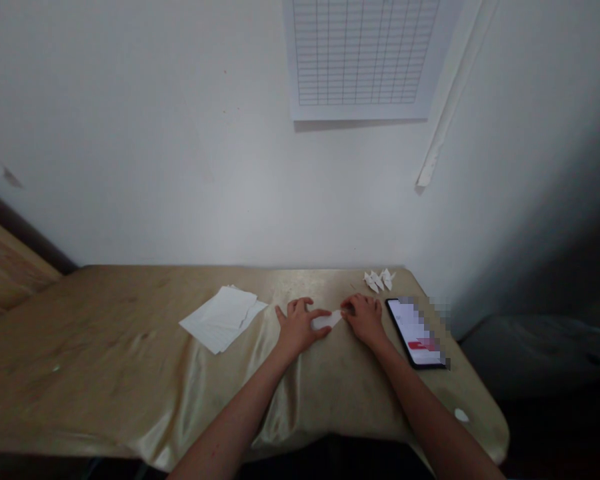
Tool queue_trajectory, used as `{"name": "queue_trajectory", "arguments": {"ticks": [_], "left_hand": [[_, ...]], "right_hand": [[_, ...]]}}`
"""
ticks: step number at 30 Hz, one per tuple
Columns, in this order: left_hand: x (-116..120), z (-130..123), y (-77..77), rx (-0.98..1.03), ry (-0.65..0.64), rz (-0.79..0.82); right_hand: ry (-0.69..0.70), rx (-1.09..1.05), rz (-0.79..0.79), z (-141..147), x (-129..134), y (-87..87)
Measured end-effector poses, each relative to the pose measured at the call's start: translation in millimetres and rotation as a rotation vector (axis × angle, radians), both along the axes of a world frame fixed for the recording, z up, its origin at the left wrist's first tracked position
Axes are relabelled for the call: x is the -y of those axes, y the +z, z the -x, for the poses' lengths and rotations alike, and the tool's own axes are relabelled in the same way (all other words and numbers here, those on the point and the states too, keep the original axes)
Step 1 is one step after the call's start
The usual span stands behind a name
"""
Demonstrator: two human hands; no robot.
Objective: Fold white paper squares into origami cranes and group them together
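Observation:
A small piece of folded white paper [336, 319] lies on the cloth-covered table between my two hands, narrowing to a point at its right end. My left hand [299, 325] has its thumb and index finger along the two edges of the paper's left part, holding it; its other fingers are spread on the cloth. With bent fingers pressed together, my right hand [364, 317] pinches the pointed right end. The fingers hide part of the folds. Just beyond my right hand stand several small folded paper figures [379, 280], close together.
A stack of white paper sheets [223, 318] lies left of my hands. A phone [416, 333] with a lit, partly blurred screen is at the right. Near the right edge of the table [105, 360] sits a white scrap [461, 415]. A wall with a printed grid sheet [357, 57] rises behind.

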State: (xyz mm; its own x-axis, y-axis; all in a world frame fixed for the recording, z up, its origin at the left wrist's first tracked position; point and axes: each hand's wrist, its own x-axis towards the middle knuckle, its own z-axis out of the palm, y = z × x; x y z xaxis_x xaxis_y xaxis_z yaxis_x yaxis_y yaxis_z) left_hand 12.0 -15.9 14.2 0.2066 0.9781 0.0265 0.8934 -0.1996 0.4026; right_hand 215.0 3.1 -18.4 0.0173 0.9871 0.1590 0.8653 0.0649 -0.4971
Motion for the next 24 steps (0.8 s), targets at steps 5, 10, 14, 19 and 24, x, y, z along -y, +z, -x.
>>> {"name": "queue_trajectory", "arguments": {"ticks": [5, 10, 14, 19, 24], "left_hand": [[-0.7, 0.2, -0.4, -0.009, -0.003, 0.003], [-0.2, 0.0, -0.2, -0.021, -0.007, 0.002], [1.1, 0.9, -3.5, -0.026, -0.019, -0.040], [2.1, 2.6, -7.6, -0.029, -0.041, -0.073], [-0.5, 5.8, -5.2, -0.043, -0.038, -0.049]], "right_hand": [[0.027, 0.029, -0.030, -8.1, -2.3, 1.5], [0.034, 0.071, -0.063, -9.3, -1.9, -0.1], [0.039, 0.058, -0.076, -8.7, -0.7, 0.0], [0.025, 0.070, -0.083, -6.8, 1.3, 1.7], [0.012, 0.095, -0.085, -2.7, 2.1, 3.9]]}}
